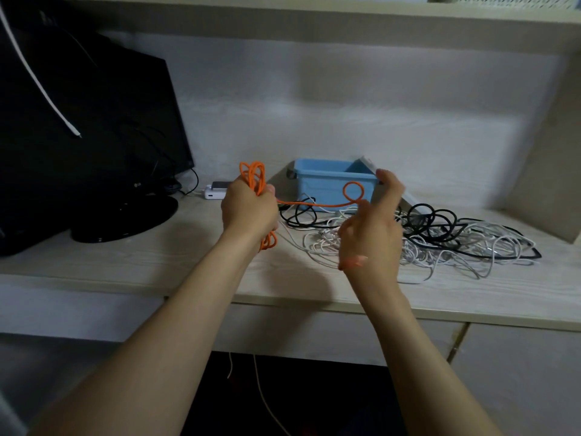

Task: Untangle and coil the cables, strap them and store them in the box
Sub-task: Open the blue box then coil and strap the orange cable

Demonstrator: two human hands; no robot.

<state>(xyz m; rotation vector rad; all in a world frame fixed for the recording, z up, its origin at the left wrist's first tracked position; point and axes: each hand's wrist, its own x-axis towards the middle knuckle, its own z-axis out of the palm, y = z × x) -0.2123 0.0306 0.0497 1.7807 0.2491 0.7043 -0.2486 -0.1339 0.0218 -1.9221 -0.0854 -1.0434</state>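
Your left hand [248, 209] was the anchor. Its fingers [270, 190] were curled tight round the orange cable [314, 203], with the finished coil [253, 174] standing upright through the fist, loops showing above it and below it. From that fist the free strand ran almost level and to your right, its long axis lying across you, parallel to the front edge of the counter [157, 256]. It ended in a small loop [353, 183] just above the fingertips of your right hand [372, 228].

That made the right hand the nearer one to the loose end, and the strand lay on the thumb side of it, up and slightly left of the palm. The right fingers [364, 209] looked loosely spread with the thumb raised, but the hand was blurred and I cannot tell whether they pinched the strand or only guided it. An orange blur at the heel of that hand may have been the cable's end; that too was unclear.

By my judgement, the next wrap would carry the strand leftward onto the coil.

The blue box [327, 187] stood open on the counter behind the strand, between your hands, and the tangle of black and white cables [456, 247] lay beside it to the right, untouched.
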